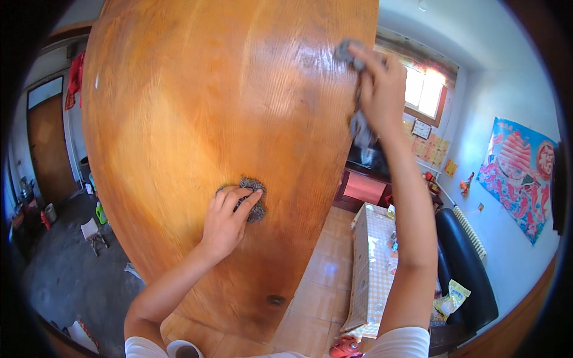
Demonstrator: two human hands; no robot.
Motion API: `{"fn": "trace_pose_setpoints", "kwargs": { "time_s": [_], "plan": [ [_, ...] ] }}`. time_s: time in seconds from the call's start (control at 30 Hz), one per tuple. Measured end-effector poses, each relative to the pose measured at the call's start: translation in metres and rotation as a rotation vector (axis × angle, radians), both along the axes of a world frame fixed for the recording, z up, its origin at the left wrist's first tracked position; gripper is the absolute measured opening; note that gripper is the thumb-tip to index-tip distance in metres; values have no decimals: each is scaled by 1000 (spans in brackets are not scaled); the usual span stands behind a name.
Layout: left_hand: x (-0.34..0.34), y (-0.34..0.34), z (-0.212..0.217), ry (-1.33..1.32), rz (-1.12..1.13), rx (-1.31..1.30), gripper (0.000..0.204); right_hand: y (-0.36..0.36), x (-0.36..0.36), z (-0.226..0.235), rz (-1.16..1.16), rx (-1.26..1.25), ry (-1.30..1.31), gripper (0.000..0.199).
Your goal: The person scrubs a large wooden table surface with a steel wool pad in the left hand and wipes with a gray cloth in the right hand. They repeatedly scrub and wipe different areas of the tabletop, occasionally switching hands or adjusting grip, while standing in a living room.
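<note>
A large varnished wooden door (179,119) stands upright in front of me and fills the middle of the view. Low on its face, my left hand (228,218) presses a dark grey steel wool scrubber (256,209) flat against the wood, fingers curled over it. Higher up, at the door's right edge, my right hand (382,86) grips a damp-looking grey cloth (361,128). One bunched end of this cloth touches the door face, and the rest hangs down along the edge. Part of the cloth lies hidden behind my fingers.
Right of the door are a long table (373,262) under a checked cover, a black sofa (465,268) and a wall poster (519,173). To the left, a small stool (94,232) stands on a dark floor. A red object (345,347) lies near my feet.
</note>
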State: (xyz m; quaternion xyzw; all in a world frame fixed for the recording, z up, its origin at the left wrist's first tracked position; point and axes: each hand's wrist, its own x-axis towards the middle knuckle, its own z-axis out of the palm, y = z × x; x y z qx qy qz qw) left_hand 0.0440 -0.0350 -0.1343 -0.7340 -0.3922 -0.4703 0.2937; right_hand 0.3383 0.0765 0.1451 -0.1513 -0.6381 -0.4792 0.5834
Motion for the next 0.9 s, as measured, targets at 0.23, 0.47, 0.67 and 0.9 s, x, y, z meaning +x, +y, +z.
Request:
{"fn": "trace_pose_setpoints", "kwargs": {
  "time_s": [0.23,0.47,0.67,0.9],
  "plan": [
    [42,-2,59,-57,-45,78,62,-27,0,-231,87,-256,-35,59],
    [99,48,181,107,62,385,56,-38,-6,-322,135,-348,-29,60],
    [126,77,329,149,200,707,47,-33,-8,-324,163,-331,-37,57],
    [144,81,342,87,359,638,43,-36,-9,-324,193,-331,-23,52]
  ]
}}
